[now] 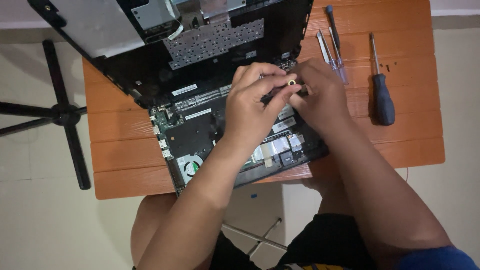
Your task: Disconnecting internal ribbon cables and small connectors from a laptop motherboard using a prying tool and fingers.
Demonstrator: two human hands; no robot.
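Two hands pinching a small ring over an opened laptop.

In the head view, the left hand [250, 100] and the right hand [320, 95] are meeting, fingertips closing together on a small yellowish ring [291, 82]. Just beneath the grip the opened laptop [225, 125] is lying on the orange table [120, 150]; right of it, screwdrivers [382, 95] are resting.

Both bare forearms reach forward from the lower edge of the view and converge, so the two hands meet close together, touching. The left hand [252, 102] is knuckles-up, its fingers curled and its thumb and forefinger pinched together. The right hand [320, 95] sits just beside it, fingers bent inward toward the left fingertips.
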